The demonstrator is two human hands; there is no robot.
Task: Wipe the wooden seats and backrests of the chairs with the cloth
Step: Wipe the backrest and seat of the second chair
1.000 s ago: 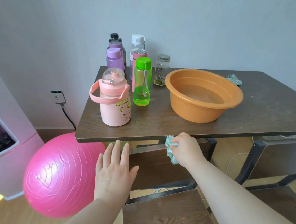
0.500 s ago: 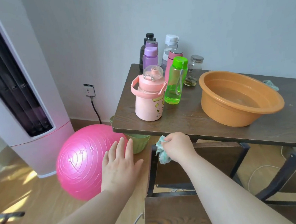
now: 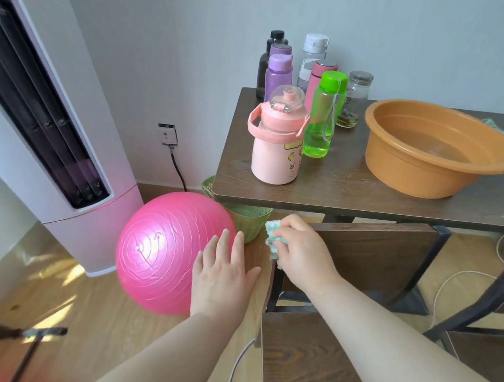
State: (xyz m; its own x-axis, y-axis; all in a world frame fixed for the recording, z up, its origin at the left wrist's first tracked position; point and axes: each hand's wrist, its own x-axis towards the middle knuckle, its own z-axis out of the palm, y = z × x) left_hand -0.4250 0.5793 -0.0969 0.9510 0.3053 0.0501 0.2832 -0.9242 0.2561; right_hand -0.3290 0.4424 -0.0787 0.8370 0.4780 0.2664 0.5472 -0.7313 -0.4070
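Cloth point(image 3: 273, 240) bunched in right hand point(image 3: 304, 255) at backrest's point(image 3: 373, 248) top corner

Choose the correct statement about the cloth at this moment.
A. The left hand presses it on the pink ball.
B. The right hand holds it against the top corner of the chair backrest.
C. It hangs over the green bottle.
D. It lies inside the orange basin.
B. The right hand is closed on the cloth at the upper left corner of the chair backrest, while the left hand is open and empty.
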